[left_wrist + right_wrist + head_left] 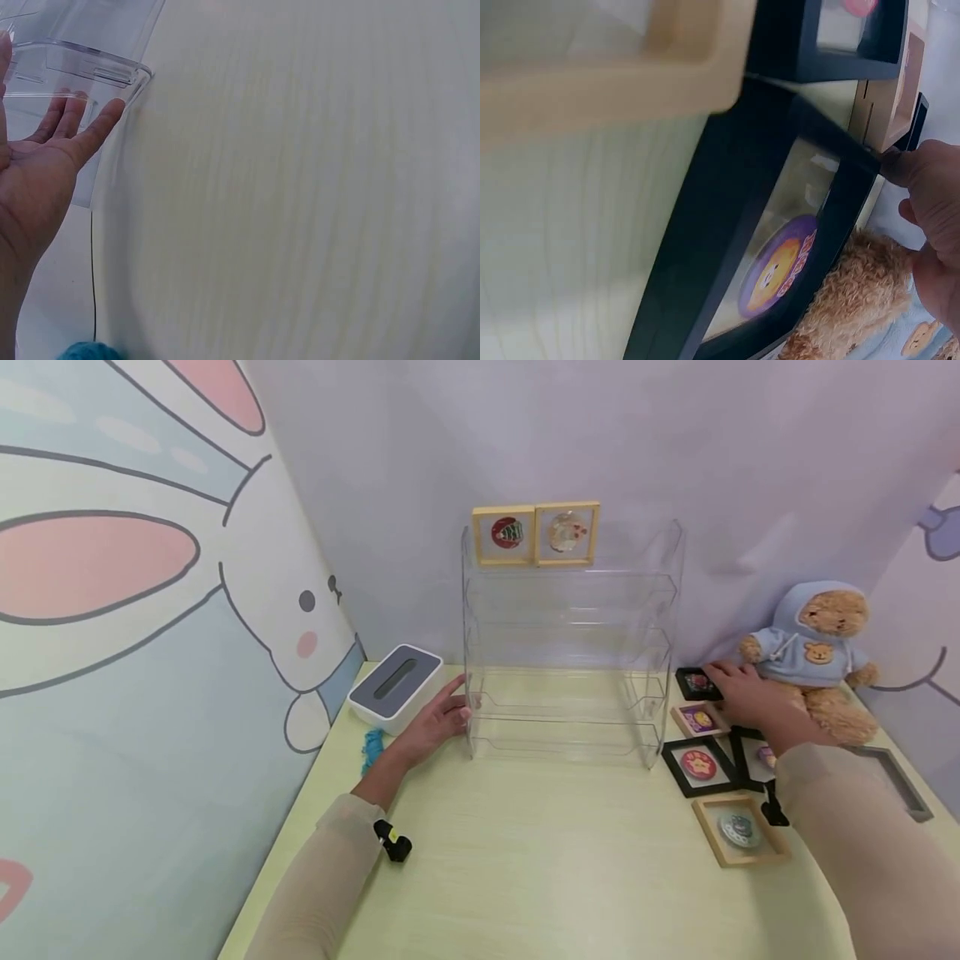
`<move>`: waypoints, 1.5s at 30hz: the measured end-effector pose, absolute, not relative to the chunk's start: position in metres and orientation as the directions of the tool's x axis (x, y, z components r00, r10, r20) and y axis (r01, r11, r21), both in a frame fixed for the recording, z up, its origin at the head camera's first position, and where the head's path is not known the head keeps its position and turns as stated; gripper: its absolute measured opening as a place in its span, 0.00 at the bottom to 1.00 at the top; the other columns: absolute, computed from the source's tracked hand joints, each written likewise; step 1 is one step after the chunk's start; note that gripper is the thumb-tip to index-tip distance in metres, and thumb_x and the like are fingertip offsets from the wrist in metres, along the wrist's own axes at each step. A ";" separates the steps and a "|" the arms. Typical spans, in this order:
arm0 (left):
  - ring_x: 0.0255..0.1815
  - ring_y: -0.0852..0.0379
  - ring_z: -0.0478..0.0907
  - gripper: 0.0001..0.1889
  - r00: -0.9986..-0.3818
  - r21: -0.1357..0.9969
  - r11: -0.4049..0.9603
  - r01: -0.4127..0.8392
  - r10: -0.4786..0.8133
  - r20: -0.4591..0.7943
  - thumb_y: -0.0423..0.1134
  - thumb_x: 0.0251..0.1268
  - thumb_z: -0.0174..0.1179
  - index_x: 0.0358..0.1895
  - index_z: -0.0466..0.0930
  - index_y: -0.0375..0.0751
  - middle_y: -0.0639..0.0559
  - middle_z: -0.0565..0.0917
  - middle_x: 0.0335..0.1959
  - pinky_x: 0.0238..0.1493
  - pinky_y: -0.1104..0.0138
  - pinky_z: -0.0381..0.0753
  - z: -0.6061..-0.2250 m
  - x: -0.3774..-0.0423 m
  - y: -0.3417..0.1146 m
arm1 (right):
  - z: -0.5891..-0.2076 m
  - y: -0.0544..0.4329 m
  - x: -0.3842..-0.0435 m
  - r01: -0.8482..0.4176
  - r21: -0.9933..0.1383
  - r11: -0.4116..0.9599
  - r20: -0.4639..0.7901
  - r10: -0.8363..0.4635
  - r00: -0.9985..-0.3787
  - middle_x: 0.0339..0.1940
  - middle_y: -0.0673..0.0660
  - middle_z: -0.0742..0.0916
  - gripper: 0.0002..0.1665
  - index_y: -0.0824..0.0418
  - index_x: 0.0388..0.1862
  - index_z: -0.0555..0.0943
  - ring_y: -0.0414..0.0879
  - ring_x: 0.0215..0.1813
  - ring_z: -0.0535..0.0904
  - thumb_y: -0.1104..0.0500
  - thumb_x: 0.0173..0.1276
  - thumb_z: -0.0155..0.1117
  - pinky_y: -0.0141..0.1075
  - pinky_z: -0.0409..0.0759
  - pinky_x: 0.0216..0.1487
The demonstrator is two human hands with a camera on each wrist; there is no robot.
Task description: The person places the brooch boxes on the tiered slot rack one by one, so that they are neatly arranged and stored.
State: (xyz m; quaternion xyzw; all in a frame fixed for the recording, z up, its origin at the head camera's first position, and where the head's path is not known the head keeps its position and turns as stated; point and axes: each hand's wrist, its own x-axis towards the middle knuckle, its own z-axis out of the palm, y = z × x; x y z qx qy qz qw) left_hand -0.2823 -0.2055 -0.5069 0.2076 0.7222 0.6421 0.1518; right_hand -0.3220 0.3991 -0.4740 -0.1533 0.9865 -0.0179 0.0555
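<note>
A clear acrylic tiered rack (566, 747) stands at the back middle. Two light-wood frames, one with a red and green badge (504, 537) and one with a pale badge (567, 533), sit on its top tier. My left hand (438, 727) is at the rack's left side, its fingers extended against the clear panel (120, 26). At the back right, my right hand (750, 693) has its fingers over the right edge of a small black frame (693, 683). In the right wrist view my hand (937, 202) mostly hides that frame, and its grip is unclear.
Near my right arm lie a small wood frame (700, 720), black frames (678, 768) (742, 756), a larger wood frame (720, 852) and a grey frame (907, 793). A teddy bear (817, 647) sits behind. On the left are a tissue box (397, 685) and blue yarn (372, 747).
</note>
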 end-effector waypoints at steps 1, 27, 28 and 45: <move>0.83 0.32 0.71 0.38 -0.870 0.990 0.095 0.101 0.492 0.042 0.39 0.91 0.54 0.92 0.47 0.65 0.35 0.70 0.85 0.79 0.42 0.77 -0.507 -0.282 -0.205 | -0.475 0.399 -0.323 -0.292 -0.055 0.955 -0.111 -0.297 -0.949 0.80 0.80 0.66 0.45 0.75 0.85 0.60 0.87 0.74 0.59 0.59 0.77 0.67 0.81 0.68 0.70; 0.83 0.34 0.71 0.39 -0.866 0.987 0.113 0.113 0.499 0.042 0.46 0.90 0.57 0.92 0.47 0.66 0.36 0.71 0.84 0.80 0.38 0.75 -0.506 -0.282 -0.203 | -0.480 0.402 -0.330 -0.261 -0.090 0.961 -0.146 -0.272 -0.951 0.77 0.83 0.66 0.42 0.72 0.85 0.56 0.91 0.72 0.60 0.58 0.83 0.62 0.84 0.67 0.68; 0.83 0.34 0.71 0.39 -0.866 0.987 0.113 0.115 0.498 0.044 0.45 0.90 0.57 0.92 0.47 0.67 0.36 0.71 0.84 0.80 0.38 0.75 -0.506 -0.282 -0.203 | -0.480 0.401 -0.330 -0.256 -0.091 0.962 -0.144 -0.267 -0.953 0.77 0.83 0.66 0.41 0.71 0.85 0.57 0.91 0.71 0.61 0.58 0.83 0.62 0.84 0.68 0.67; 0.82 0.32 0.72 0.40 -0.883 0.989 0.120 0.087 0.470 0.020 0.44 0.90 0.57 0.92 0.47 0.69 0.36 0.69 0.85 0.80 0.41 0.75 -0.506 -0.280 -0.206 | -0.474 0.393 -0.321 -0.299 -0.105 0.948 -0.004 -0.301 -0.954 0.77 0.83 0.62 0.48 0.75 0.85 0.54 0.88 0.74 0.59 0.53 0.84 0.68 0.79 0.63 0.74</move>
